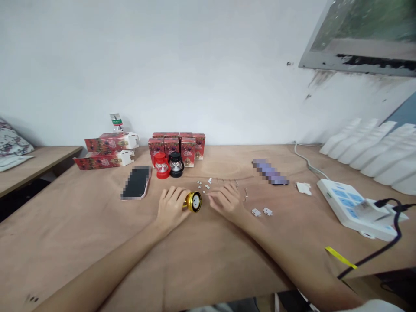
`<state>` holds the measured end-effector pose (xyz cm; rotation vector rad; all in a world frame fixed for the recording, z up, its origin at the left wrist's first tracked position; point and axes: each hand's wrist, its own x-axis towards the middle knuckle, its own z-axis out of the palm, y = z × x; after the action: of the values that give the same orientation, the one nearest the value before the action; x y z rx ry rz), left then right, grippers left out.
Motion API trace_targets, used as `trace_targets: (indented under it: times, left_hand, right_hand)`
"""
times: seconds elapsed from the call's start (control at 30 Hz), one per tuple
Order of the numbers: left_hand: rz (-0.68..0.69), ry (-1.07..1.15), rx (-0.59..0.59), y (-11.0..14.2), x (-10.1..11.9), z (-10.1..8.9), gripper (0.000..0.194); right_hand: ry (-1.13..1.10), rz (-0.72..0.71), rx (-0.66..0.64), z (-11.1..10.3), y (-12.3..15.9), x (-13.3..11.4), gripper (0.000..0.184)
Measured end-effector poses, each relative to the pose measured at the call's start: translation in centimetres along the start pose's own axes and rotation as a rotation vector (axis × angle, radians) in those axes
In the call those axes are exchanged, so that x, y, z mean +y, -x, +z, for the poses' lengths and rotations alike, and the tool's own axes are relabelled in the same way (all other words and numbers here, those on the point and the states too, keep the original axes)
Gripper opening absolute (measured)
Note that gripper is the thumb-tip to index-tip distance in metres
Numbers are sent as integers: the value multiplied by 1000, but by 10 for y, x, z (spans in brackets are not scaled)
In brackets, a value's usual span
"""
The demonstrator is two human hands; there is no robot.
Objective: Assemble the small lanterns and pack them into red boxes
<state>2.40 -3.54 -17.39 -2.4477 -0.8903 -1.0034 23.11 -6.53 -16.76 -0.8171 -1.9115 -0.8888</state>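
My left hand (173,205) is wrapped round a small gold lantern (194,202), tipped so that its round base with a white inner disc faces me. Just right of it, my right hand (227,200) has its thumb and fingers pinched together; something thin may be at the tips, too small to name. Beyond the hands lie several small round discs (199,187) and a white plastic piece (209,180). Several thin metal pins (245,193) are scattered by my right hand. Two small white covers (256,212) lie nearer me. A red lantern (161,165) and a black lantern (176,164) stand upright behind.
Red printed boxes (188,151) stand behind the lanterns; opened boxes (104,160) lie left, near a bottle (116,122). Phones (136,182) lie on both sides. At right are a power strip (344,203), cables, a white scrap (303,188) and white bottle-like containers (367,149).
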Motion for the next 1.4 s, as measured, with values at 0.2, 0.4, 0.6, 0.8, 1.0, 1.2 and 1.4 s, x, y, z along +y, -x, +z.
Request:
trace_targets:
  times: [0.2,0.4,0.6,0.8,1.0,1.2,1.4]
  left_hand:
    - [6,-30,-3,0,1,0,20]
    - [16,11,-3,-1,1,-2,17]
    - [48,-5,42,-3,0,-3,16]
    - [104,-14,42,-4,-1,-2,17]
    - [131,-26,66,-3,1,-6,17]
    - [134,-30,72,-3,2,-7,17]
    - [13,95,80,-1,-4,-2,20]
  right_hand:
    - [-41,-89,7,-3,-7,-19,10]
    - [25,-66,-123,1,-1,-15,15]
    - [77,-116,-102,1,-2,-16,18]
    - [92,-132,-89,-4,-7,-17,20]
    - [47,-118,-103,-6,-9,-19,19]
    - [-92,63,-180,-2,-3,-16,19]
    - [216,526,-378,-1,0,-2,33]
